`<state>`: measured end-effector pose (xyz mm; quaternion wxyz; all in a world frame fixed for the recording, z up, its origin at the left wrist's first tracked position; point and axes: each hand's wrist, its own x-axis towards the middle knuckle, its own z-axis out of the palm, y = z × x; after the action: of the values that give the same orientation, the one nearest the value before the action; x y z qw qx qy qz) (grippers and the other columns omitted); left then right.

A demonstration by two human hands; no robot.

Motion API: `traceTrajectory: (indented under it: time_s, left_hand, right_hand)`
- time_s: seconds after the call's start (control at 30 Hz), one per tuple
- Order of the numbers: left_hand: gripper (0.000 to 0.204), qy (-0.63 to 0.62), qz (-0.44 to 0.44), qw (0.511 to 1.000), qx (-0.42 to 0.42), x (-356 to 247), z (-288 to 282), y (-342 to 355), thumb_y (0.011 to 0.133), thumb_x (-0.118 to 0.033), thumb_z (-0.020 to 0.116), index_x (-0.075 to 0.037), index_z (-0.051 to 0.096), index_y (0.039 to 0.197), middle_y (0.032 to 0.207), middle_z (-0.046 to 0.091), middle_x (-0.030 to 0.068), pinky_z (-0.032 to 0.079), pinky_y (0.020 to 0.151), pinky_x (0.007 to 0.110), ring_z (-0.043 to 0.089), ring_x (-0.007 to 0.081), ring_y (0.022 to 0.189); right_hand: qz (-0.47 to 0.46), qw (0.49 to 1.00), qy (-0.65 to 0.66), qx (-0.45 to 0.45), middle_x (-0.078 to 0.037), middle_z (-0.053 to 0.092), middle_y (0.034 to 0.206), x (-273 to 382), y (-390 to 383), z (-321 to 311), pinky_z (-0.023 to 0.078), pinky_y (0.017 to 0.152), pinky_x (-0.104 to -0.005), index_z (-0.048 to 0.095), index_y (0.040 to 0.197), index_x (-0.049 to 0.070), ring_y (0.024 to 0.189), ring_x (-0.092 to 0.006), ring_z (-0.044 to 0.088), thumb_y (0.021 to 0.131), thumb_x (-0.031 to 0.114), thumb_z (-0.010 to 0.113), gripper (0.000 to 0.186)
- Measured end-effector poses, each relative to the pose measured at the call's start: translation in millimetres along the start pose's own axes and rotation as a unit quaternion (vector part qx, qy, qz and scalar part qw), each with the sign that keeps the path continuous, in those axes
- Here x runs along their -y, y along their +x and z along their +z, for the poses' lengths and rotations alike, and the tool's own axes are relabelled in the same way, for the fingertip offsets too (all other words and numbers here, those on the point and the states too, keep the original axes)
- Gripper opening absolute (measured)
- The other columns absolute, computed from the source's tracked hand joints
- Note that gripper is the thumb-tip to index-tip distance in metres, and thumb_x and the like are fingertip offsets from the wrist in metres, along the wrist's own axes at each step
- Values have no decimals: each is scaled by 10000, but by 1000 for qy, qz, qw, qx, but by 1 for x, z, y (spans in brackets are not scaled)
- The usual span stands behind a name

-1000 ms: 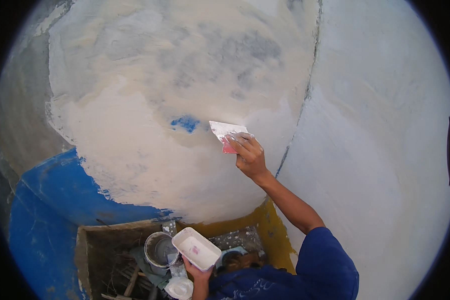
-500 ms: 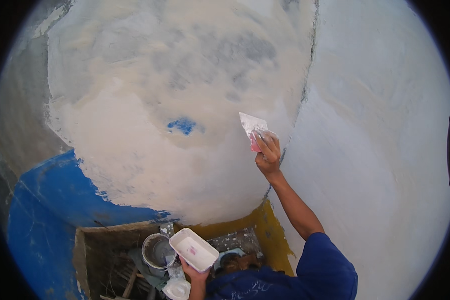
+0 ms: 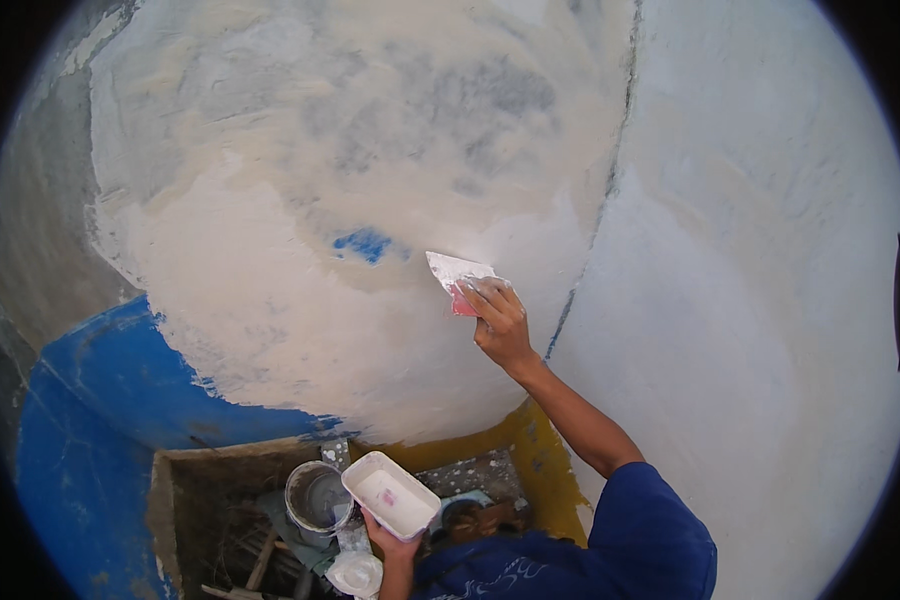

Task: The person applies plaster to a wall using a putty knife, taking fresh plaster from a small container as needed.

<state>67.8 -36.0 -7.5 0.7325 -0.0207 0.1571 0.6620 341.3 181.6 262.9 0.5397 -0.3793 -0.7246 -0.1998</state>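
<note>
- My right hand (image 3: 500,322), just right of frame centre, has its grip closed around the pink handle of the putty knife (image 3: 457,275); the pale blade lies against the wall (image 3: 270,300), pointing up and left.
- My left hand (image 3: 395,545), at the bottom centre, holds the white putty tray (image 3: 390,495) from underneath, fingers wrapped round its near end, level, with a little filler inside.
- A small blue patch (image 3: 363,243) shows bare just left of the blade; I judge that is the spot to cover, so I would draw the blade across it at a shallow angle with even pressure.
- I would feather each pass into the cream coat around it so no ridge is left.
- The wall corner (image 3: 610,180) runs close on the right; I would keep the blade edge short of it.
- Below sit a grey bucket (image 3: 315,495) beside the tray and a broad blue painted area (image 3: 110,400) at lower left.
- I would keep the tray flat to avoid spilling.
</note>
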Motion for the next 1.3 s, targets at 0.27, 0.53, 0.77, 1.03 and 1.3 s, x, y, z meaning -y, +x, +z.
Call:
traceTrajectory:
  time_s: [0.27,0.53,0.77,1.03,1.3]
  left_hand:
    - [657,-19,36,999,-3,-6,17,-6,921,-602,429,-160,405,1408,1344,525,99,435,995,573,537,354,1199]
    - [627,-25,25,999,-10,-11,10,-11,927,-573,441,-151,425,1390,1324,534,98,433,990,575,534,350,1198]
    - [626,-42,24,999,-5,-23,11,-4,928,-561,445,-149,419,1399,1345,522,99,417,1007,574,522,353,1212]
    - [631,-49,24,999,-1,-35,11,-4,927,-560,446,-151,412,1406,1351,518,97,401,1016,597,512,358,1223]
    - [617,-40,16,999,2,-45,7,-3,928,-545,464,-151,419,1401,1345,520,92,402,1016,596,515,349,1222]
  right_hand:
    - [-3,972,-127,-198,-138,660,1067,-40,101,-62,468,882,-402,667,1159,35,1000,-341,580,682,-187,571,535]
    - [-33,999,-34,-24,-75,668,1043,19,36,2,523,796,-392,678,1128,75,969,-276,603,657,-147,561,534]
    - [1,984,-89,-152,-85,646,1124,28,98,0,495,797,-390,662,1166,62,1011,-311,564,668,-154,578,550]
    - [59,991,42,-110,-118,628,1162,73,25,68,440,914,-404,657,1190,40,1049,-330,531,639,-165,550,598]
    - [87,990,-59,-95,-115,498,1314,97,11,157,314,1019,-440,580,1309,99,1228,-321,413,695,-114,558,650]
